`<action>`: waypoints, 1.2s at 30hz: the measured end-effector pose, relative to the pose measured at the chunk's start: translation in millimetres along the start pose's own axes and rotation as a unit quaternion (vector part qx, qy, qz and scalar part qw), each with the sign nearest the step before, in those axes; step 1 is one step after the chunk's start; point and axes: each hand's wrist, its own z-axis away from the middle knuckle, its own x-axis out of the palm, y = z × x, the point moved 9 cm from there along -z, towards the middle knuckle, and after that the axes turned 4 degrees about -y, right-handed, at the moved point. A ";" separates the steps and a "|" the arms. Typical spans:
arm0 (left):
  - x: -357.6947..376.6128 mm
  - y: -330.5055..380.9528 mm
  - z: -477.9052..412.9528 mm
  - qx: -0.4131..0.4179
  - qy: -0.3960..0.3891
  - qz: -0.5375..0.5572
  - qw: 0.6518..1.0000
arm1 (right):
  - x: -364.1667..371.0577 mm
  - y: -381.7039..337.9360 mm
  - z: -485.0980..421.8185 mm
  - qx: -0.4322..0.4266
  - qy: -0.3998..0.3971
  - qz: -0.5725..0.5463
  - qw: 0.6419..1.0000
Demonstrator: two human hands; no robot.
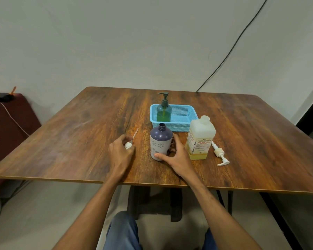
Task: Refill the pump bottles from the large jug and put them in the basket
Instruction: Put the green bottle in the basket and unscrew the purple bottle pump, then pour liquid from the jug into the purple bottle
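A purple and white bottle (160,141) stands upright with its neck uncapped near the table's middle front. My right hand (177,156) grips its lower side. My left hand (121,153) holds a white pump head (128,145) low over the table, its thin tube (135,134) pointing away. The large jug (200,138) stands capped to the right of the bottle, with a little yellow liquid at its bottom. A green pump bottle (163,110) stands in the left part of the blue basket (182,121) behind.
A second white pump head (220,154) lies on the wooden table (79,141) right of the jug. A black cable (231,49) runs down the wall behind the table. A dark red seat (9,121) stands to the left.
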 end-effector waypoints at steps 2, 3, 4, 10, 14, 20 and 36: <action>0.9 1.2 0.8 0.000 -0.005 -0.003 1.000 | -0.2 0.9 0.9 0.008 -0.003 -0.015 1.000; 1.6 2.9 1.6 0.002 -0.008 -0.004 1.000 | -1.1 0.7 1.5 0.009 -0.003 -0.022 1.000; 1.7 5.3 2.7 0.007 -0.008 -0.002 1.000 | -2.0 0.5 2.5 0.008 -0.002 -0.027 1.000; -7.9 32.1 20.5 0.063 0.047 0.028 0.996 | -1.9 9.2 27.9 0.017 -0.003 -0.007 1.000; 1.3 51.7 33.7 0.111 0.025 0.065 0.991 | -16.3 1.3 59.7 0.001 0.061 0.031 0.998; 49.7 69.5 41.5 0.097 -0.099 0.141 0.980 | -74.6 -40.4 84.5 -0.098 0.284 0.062 0.952; 87.4 72.2 17.1 0.048 -0.062 0.150 0.986 | -110.1 12.5 15.0 0.060 0.218 0.020 0.974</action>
